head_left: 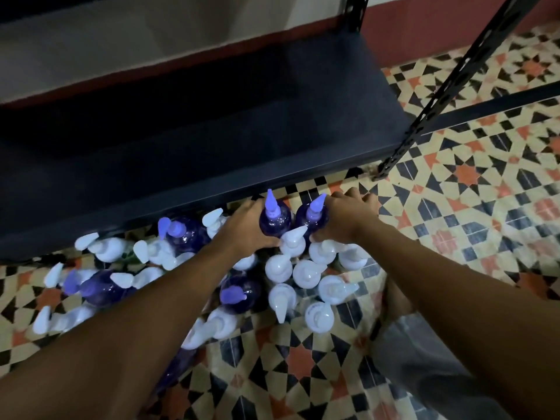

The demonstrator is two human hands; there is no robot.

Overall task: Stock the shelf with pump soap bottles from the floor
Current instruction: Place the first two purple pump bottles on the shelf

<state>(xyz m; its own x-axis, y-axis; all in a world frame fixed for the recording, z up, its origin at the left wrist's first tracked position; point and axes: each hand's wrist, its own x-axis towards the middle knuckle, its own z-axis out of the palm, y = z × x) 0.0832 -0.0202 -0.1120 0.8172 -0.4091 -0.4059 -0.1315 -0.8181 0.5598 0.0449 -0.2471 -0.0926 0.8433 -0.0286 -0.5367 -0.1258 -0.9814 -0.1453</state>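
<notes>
Left hand (245, 227) and right hand (345, 216) each grip one of two purple bottles (275, 222). The shelf (242, 140), upper frame, looks bare, so stocking seems barely begun.

Beside the shelf (212, 122), the purple bottles (275, 221) are gleaming as glossy, see-through plastic, while the white bottles (306, 272) are looking smooth and opaque. The shelf is showing a matt dark finish, its perforated upright (441, 95) looking like painted metal.
</notes>
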